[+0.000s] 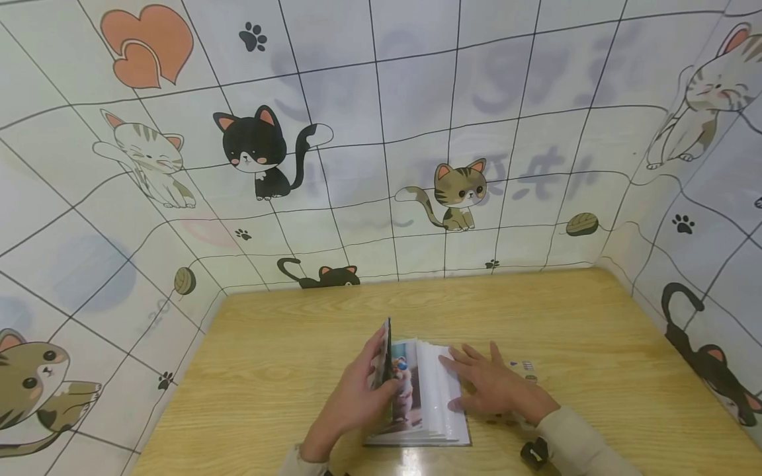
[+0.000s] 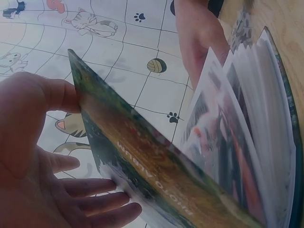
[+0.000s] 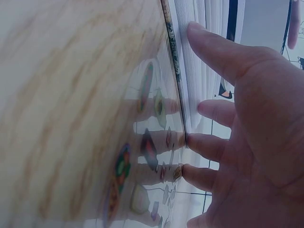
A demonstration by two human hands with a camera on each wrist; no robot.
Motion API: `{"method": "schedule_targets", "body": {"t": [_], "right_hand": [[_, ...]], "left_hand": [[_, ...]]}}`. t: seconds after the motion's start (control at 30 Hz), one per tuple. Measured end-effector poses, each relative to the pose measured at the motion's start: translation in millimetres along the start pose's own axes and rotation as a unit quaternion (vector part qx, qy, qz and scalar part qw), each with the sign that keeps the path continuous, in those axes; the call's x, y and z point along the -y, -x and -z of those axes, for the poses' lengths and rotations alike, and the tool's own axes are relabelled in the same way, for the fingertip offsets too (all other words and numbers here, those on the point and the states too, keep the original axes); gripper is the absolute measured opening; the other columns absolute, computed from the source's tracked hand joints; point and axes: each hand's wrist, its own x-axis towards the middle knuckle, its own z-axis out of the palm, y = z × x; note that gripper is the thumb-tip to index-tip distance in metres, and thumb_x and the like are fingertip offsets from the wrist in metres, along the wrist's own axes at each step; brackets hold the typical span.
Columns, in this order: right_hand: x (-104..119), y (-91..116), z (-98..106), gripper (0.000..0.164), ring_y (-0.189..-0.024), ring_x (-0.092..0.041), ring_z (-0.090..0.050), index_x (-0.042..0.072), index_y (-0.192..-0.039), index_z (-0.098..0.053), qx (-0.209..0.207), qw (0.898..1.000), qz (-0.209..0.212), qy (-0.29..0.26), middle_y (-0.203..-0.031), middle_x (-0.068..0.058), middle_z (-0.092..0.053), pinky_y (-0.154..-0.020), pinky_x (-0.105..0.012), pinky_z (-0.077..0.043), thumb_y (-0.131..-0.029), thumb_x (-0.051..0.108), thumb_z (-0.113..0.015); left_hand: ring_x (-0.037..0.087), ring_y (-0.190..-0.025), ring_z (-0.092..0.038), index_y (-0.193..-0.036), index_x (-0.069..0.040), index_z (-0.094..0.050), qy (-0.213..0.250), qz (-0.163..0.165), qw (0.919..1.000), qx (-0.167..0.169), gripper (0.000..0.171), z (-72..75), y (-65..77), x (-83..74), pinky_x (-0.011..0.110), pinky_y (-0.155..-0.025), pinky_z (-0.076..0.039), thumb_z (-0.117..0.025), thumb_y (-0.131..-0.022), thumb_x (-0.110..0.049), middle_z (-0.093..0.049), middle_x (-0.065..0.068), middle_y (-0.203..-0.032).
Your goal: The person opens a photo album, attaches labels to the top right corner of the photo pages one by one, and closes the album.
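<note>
Cover point(image 2: 142, 159) of photo album point(image 1: 407, 403) on tabletop point(image 1: 268, 370) gripped by left hand point(image 1: 359, 391). Pages point(image 1: 437, 396) touched by splayed right hand point(image 1: 493, 383).

Both hands point(image 1: 356, 393) point(image 1: 495, 385) — right fingers point(image 3: 206, 146) spread

We see a photo album point(image 1: 425, 395) open on the wooden table point(image 1: 286, 357), its green-and-brown cover point(image 2: 156, 164) raised nearly upright — lettered "PHOTO ALBUM" — with a picture point(image 1: 407, 396) of a pale figure beside loosely fanned white pages point(image 1: 443, 400). To its right we find a glossy sticker sheet point(image 1: 527, 365), lying flat.
</note>
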Motion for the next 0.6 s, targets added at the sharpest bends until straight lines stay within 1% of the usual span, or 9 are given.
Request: {"method": "schedule_targets", "body": {"t": [0.1, 0.2, 0.27, 0.33, 0.43, 0.57, 0.6], "right_hand": [[0.5, -0.5, 0.1, 0.084, -0.147, -0.043, -0.023, 0.015, -0.153, -0.039, 0.0, 1.0, 0.0, 0.003, -0.159, -0.014, -0.033, -0.108, -0.076, 0.002, -0.087, 0.059, -0.065], [0.0, -0.4, 0.5, 0.084, -0.147, -0.043, -0.023, 0.016, -0.153, -0.038, -0.001, 1.0, 0.0, 0.004, -0.159, -0.014, -0.033, -0.109, -0.076, 0.002, -0.086, 0.06, -0.065], [-0.6, -0.5, 0.3, 0.084, -0.147, -0.043, -0.023, 0.016, -0.153, -0.038, -0.001, 1.0, 0.001, 0.002, -0.159, -0.014, -0.032, -0.109, -0.076, 0.002, -0.086, 0.061, -0.064], [-1.2, -0.6, 0.1, 0.085, -0.148, -0.043, -0.022, 0.016, -0.153, -0.038, -0.001, 1.0, 0.001, 0.0, -0.159, -0.014, -0.032, -0.109, -0.076, 0.002, -0.086, 0.061, -0.064], [-1.6, -0.8, 0.0, 0.085, -0.148, -0.043, -0.022, 0.016, -0.153, -0.038, -0.001, 1.0, 0.0, -0.002, -0.159, -0.014, -0.032, -0.109, -0.076, 0.003, -0.086, 0.061, -0.064], [-1.7, -0.2, -0.6, 0.085, -0.148, -0.043, -0.022, 0.016, -0.153, -0.038, -0.002, 1.0, 0.001, -0.005, -0.159, -0.014, -0.032, -0.109, -0.076, 0.003, -0.087, 0.061, -0.064], [-1.9, 0.1, -0.8, 0.085, -0.148, -0.043, -0.022, 0.016, -0.153, -0.038, -0.002, 1.0, 0.002, -0.006, -0.159, -0.015, -0.032, -0.109, -0.076, 0.003, -0.087, 0.062, -0.063]], "left_hand": [[0.031, -0.141, -0.041, -0.159, -0.019, -0.02, 0.009, -0.001, 1.0, 0.002, 0.084, 1.6, -0.1, -0.1, 0.056, -0.107, -0.041, -0.069, -0.091, -0.025, -0.039, 0.013, -0.155], [0.033, -0.141, -0.04, -0.159, -0.021, -0.021, 0.019, 0.001, 0.9998, 0.003, 0.082, 3.7, 0.2, -0.7, 0.056, -0.107, -0.041, -0.067, -0.091, -0.02, -0.038, 0.015, -0.155], [0.035, -0.141, -0.039, -0.158, -0.023, -0.021, 0.027, 0.005, 0.9996, 0.003, 0.081, 6.3, 0.7, -0.3, 0.056, -0.107, -0.041, -0.065, -0.091, -0.014, -0.038, 0.016, -0.155], [0.036, -0.141, -0.039, -0.158, -0.025, -0.02, 0.037, 0.009, 0.9993, 0.003, 0.082, 9.8, 1.4, 0.9, 0.055, -0.107, -0.041, -0.063, -0.09, -0.007, -0.038, 0.017, -0.155], [0.036, -0.141, -0.039, -0.158, -0.023, -0.019, 0.052, 0.013, 0.9986, 0.004, 0.083, 16.1, 2.9, 3.1, 0.054, -0.109, -0.04, -0.06, -0.089, -0.002, -0.037, 0.017, -0.155], [0.037, -0.14, -0.04, -0.158, -0.021, -0.018, 0.07, 0.023, 0.9972, 0.001, 0.081, 24.8, 7.0, 4.9, 0.055, -0.109, -0.039, -0.056, -0.09, 0.0, -0.038, 0.016, -0.155], [0.037, -0.14, -0.041, -0.158, -0.021, -0.018, 0.075, 0.027, 0.9968, -0.002, 0.081, 26.7, 8.0, 5.2, 0.056, -0.109, -0.039, -0.055, -0.09, 0.0, -0.038, 0.016, -0.155]]}}
